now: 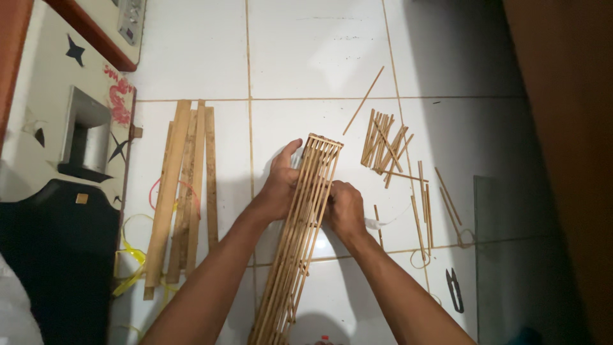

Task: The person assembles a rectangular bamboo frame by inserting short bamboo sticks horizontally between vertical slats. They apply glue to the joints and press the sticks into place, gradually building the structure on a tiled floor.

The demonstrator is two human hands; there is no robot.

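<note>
Bamboo-stick frame point(300, 236) long, narrow, slatted, gripped between both hands

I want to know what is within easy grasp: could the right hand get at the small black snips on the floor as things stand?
Probably yes. The right hand is on the bamboo frame, and the black snips lie on bare tile to its right with nothing between, though it must let go first.

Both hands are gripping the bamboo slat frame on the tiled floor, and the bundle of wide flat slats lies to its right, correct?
Not quite. The head view shows the left hand and right hand gripping the bamboo slat frame, but the wide flat slats lie to its left. Right of it are thin sticks.
</note>
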